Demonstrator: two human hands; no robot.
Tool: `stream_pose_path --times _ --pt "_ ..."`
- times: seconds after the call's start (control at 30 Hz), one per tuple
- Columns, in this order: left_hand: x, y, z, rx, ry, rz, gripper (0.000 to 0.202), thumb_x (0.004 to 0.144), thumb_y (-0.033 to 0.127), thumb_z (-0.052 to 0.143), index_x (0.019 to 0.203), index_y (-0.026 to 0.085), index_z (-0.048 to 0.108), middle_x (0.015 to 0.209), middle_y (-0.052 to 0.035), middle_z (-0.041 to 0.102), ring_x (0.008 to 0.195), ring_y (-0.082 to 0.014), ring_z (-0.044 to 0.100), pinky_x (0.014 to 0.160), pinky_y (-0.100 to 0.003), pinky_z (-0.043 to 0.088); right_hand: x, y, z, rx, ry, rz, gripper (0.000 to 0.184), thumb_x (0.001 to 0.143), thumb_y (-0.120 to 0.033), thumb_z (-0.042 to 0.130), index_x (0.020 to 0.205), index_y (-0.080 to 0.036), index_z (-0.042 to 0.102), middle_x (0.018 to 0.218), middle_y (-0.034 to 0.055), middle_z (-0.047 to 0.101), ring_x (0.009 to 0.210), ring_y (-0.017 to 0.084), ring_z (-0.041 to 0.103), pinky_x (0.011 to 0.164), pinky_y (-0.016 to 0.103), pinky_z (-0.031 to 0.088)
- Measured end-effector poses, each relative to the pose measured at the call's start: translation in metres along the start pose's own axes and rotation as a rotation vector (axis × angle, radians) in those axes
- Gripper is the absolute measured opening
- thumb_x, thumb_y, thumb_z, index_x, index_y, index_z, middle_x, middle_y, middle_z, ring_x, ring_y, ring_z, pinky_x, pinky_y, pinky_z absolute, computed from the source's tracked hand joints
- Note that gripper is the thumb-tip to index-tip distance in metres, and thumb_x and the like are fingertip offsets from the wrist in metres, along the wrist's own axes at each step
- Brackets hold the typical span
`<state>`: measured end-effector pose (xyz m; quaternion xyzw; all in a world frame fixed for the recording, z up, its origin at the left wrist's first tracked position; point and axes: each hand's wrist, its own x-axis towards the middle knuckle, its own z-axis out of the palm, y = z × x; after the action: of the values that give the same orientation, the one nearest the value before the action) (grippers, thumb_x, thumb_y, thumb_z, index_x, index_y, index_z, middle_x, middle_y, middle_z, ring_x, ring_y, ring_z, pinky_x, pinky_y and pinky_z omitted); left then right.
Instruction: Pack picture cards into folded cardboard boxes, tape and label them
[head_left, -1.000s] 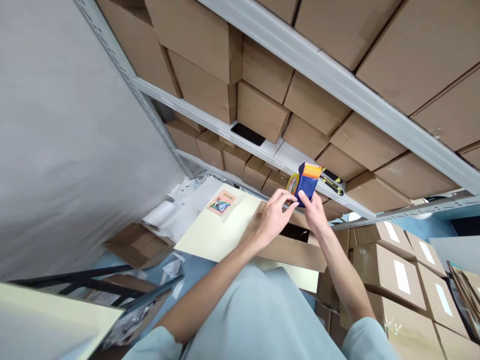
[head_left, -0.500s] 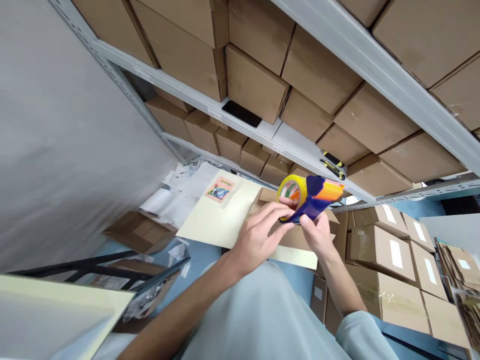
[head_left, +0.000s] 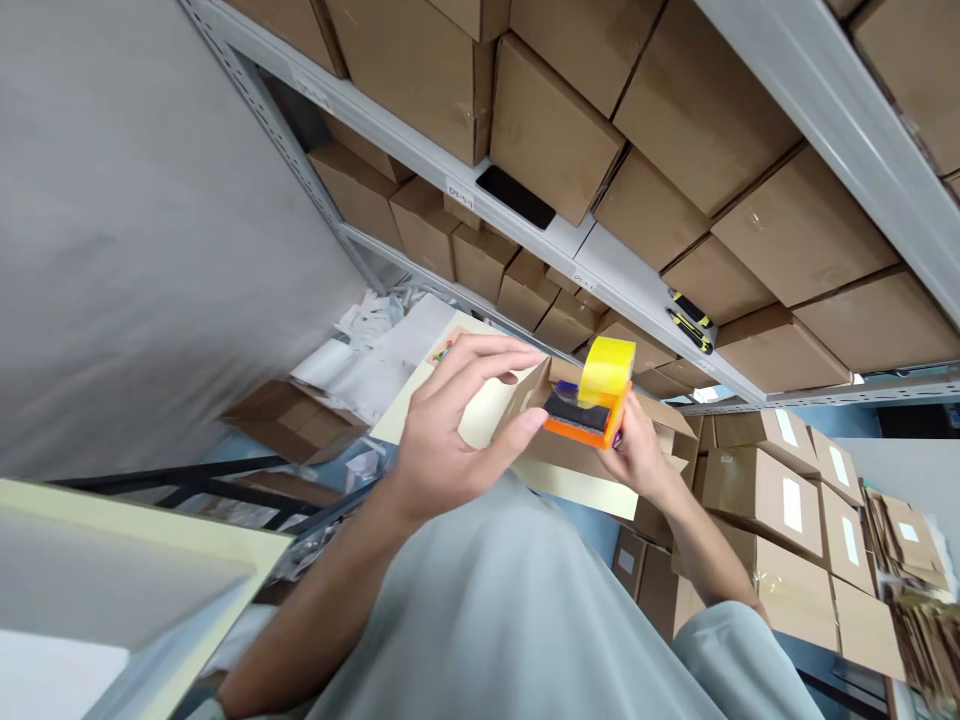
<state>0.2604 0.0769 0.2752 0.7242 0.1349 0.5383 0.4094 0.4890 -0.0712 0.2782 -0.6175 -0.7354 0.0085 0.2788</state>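
Note:
My right hand [head_left: 639, 450] grips a tape dispenser [head_left: 581, 428], orange and purple with a yellow tape roll on it. The dispenser is turned so that its dark inner side faces me. To its left, my left hand [head_left: 457, 430] is open, fingers spread and bent. The left thumb tip is at the dispenser's orange edge; whether it touches I cannot tell. Below and behind both hands stands a cardboard box [head_left: 525, 400] with raised flaps, on a pale yellow board [head_left: 480, 415]. A small colourful card [head_left: 442, 352] on the board is mostly hidden behind my left hand.
A metal shelf [head_left: 420, 150] full of cardboard boxes runs across the front, with a black phone-like slab [head_left: 516, 197] and two yellow-black utility knives [head_left: 690, 325] on its ledge. Stacked cartons [head_left: 757, 500] stand at right. An open carton [head_left: 292, 425] and white paper lie at left.
My left hand has come off the tape roll and opened, moving left. The dispenser has been turned over in my right hand. The view has shifted slightly.

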Motion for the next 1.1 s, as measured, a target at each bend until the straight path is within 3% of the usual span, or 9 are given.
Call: stream_pose_path --times 0.13,0.4,0.6,0.83,0.97,1.1 --pt "0.011 0.009 -0.012 0.078 -0.104 0.138 0.027 0.098 0.029 0.075 0.125 0.031 0.075 0.116 -0.0066 0.076 0.107 -0.0262 0.074 0.096 -0.048 0.066 -0.001 -0.001 -0.011 -0.111 -0.016 -0.105 0.016 0.097 -0.015 0.06 0.107 -0.027 0.057 0.095 0.0054 0.069 0.085 0.026 0.063 0.087 0.045 0.055" --pt "0.017 0.008 -0.02 0.081 -0.294 0.126 0.009 0.102 0.03 0.069 0.105 0.031 0.078 0.102 -0.0035 0.077 0.094 -0.0231 0.074 0.09 -0.044 0.065 -0.002 -0.013 -0.026 -0.291 -0.075 -0.125 0.018 0.099 -0.014 0.055 0.112 -0.026 0.058 0.096 0.0057 0.071 0.087 0.026 0.065 0.086 0.044 0.053" --pt "0.018 0.002 -0.023 0.061 -0.341 0.104 0.008 0.103 0.033 0.067 0.102 0.03 0.074 0.099 -0.004 0.076 0.091 -0.023 0.073 0.088 -0.043 0.064 -0.004 -0.022 -0.025 -0.319 -0.096 -0.108 0.017 0.1 -0.013 0.056 0.112 -0.025 0.06 0.094 0.0059 0.071 0.086 0.026 0.065 0.089 0.044 0.052" --pt "0.009 -0.001 -0.021 0.125 -0.321 0.208 0.01 0.106 0.021 0.063 0.101 0.026 0.07 0.098 -0.0024 0.077 0.091 -0.0192 0.073 0.085 -0.036 0.062 -0.012 -0.029 -0.01 -0.3 -0.111 -0.03 0.012 0.1 -0.016 0.06 0.108 -0.025 0.06 0.093 0.0061 0.071 0.09 0.027 0.066 0.093 0.048 0.054" --pt "0.0 -0.014 -0.025 0.116 -0.345 0.139 0.011 0.108 0.021 0.061 0.105 0.025 0.071 0.098 -0.0028 0.078 0.093 -0.0182 0.074 0.088 -0.033 0.061 -0.012 -0.043 -0.004 -0.335 -0.176 0.045 0.011 0.101 -0.018 0.06 0.11 -0.023 0.057 0.097 0.0087 0.073 0.092 0.029 0.069 0.095 0.05 0.056" --pt "-0.014 -0.033 -0.026 0.095 -0.36 0.032 0.012 0.109 0.021 0.061 0.104 0.024 0.071 0.099 -0.0026 0.078 0.093 -0.0168 0.073 0.088 -0.03 0.06 -0.007 -0.058 -0.004 -0.311 -0.277 0.118 0.009 0.106 -0.031 0.059 0.104 -0.023 0.054 0.095 0.0097 0.074 0.087 0.028 0.07 0.094 0.049 0.058"
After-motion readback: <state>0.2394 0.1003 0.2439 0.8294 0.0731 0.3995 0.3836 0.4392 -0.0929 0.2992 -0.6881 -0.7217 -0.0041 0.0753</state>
